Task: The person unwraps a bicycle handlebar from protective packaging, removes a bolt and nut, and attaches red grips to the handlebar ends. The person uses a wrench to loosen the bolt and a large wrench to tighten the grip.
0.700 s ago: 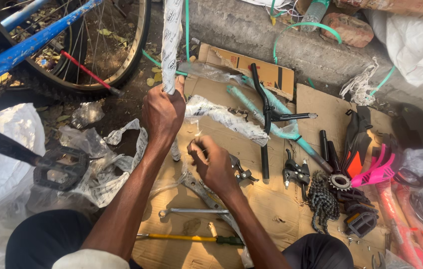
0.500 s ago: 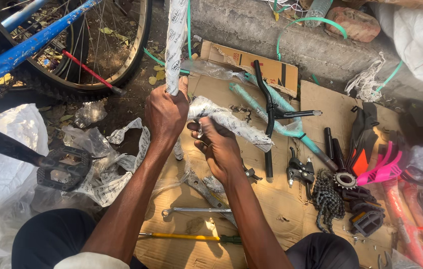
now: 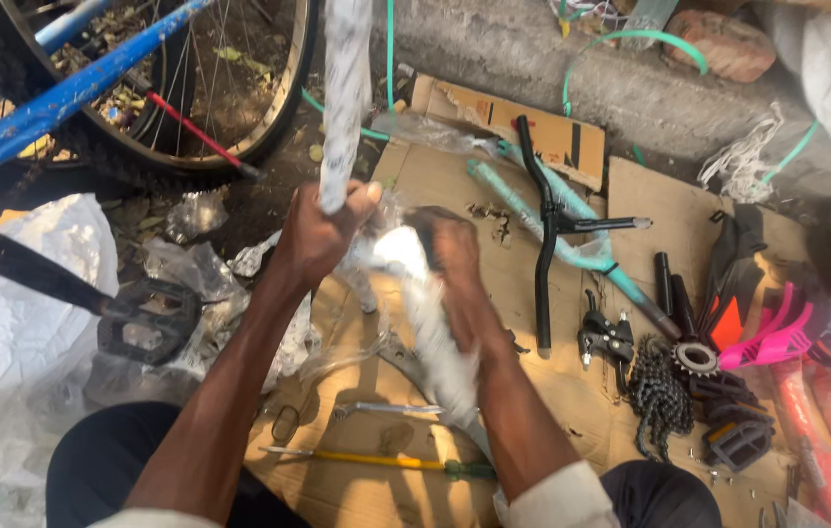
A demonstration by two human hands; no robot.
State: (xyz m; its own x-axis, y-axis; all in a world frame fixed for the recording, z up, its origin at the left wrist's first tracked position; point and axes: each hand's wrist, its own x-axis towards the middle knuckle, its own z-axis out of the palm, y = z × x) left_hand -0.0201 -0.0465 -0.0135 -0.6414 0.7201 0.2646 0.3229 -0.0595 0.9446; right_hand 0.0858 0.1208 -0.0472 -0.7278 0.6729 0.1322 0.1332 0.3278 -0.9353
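My left hand (image 3: 320,235) is closed around a long tube wrapped in white printed plastic (image 3: 345,88) that rises out of the top of the view. My right hand (image 3: 453,256) grips a second white-wrapped branch of the same part (image 3: 427,313), which slants down toward my right knee. Both hands meet over a sheet of brown cardboard (image 3: 523,391). The joint between the two tubes is partly hidden by my fingers and blurred.
A blue bicycle frame (image 3: 64,98) and a wheel (image 3: 230,108) stand at the upper left, a black pedal (image 3: 147,318) below them. On the cardboard lie a black handlebar (image 3: 541,244), a teal tube (image 3: 572,240), a chain (image 3: 655,391), a wrench (image 3: 386,411), a yellow-handled tool (image 3: 376,460) and pink parts (image 3: 772,328).
My right hand has moved up from the cardboard and closed on the lower wrapped tube. The camera has come nearer, and the wrapped part has swung toward me.
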